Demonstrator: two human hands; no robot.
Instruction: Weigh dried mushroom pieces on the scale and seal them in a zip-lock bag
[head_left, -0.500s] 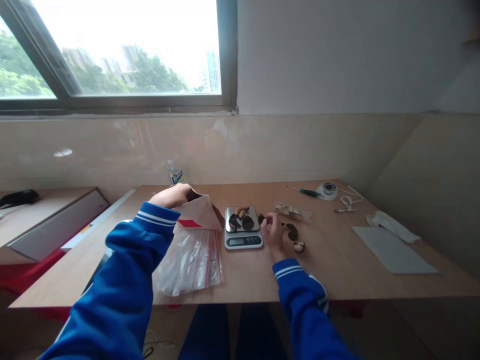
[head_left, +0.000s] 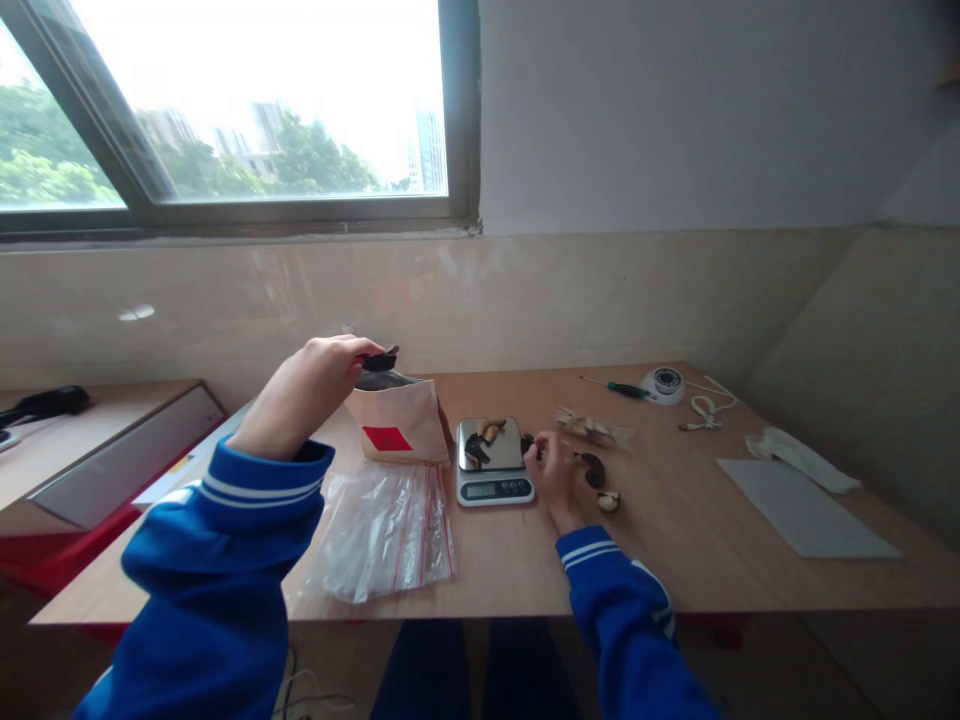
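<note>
My left hand pinches a dark dried mushroom just above the open mouth of a brown paper bag with a red label. My right hand is by the right side of a digital kitchen scale. Its fingertips are closed on another dark dried mushroom, partly hidden by the hand. Dark and tan mushroom pieces lie on the scale's metal plate. Behind my right hand rest a dark curled piece and a pale one.
Clear zip bags lie in front of the paper bag. Farther right are a small bag of pale pieces, a green-handled screwdriver, a white dome camera with its cable, a grey sheet and a white cloth.
My left hand has come up out of the paper bag's mouth and now shows a dark mushroom. A round dark piece no longer shows on the scale plate. My right hand stays beside the scale.
</note>
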